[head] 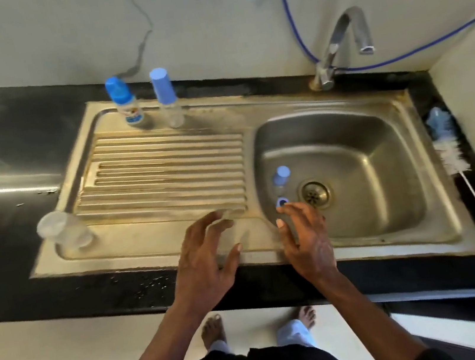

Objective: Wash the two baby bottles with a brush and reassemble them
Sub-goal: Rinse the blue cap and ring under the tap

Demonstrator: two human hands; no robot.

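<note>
Two baby bottles stand upright side by side in the upper left of the frame, at the back edge of the steel drainboard (165,166): a clear bottle with a printed label and a blue domed cap (124,103), and just to its right a clear plain bottle with a pale blue faceted cap (166,97). Both have their caps on, so neither looks taken apart yet; whether either has been washed cannot be told.

Down in the stainless sink basin (377,164), right of centre, a small clear piece with a pale blue top (280,176) lies beside the round drain (314,194), and a small blue ring-like part (282,202) sits just below it. What these belong to is unclear.

At the far right edge, the long bottle brush with white bristles and a blue handle (457,163) lies untouched on the dark counter (4,129), well apart from both hands. No water shows at the chrome tap (341,39).

Near the bottom centre, the left hand (208,259) hovers over the front lip of the drainboard, fingers spread and curled, gripping nothing. The right hand (307,237) reaches over the basin's near left corner, fingers loosely parted, fingertips just beside the blue ring; it seems to hold nothing.

A clear plastic cup (64,230) lies tipped at the left of the drainboard.

By this showing, brushing and reassembly seem largely still ahead.
</note>
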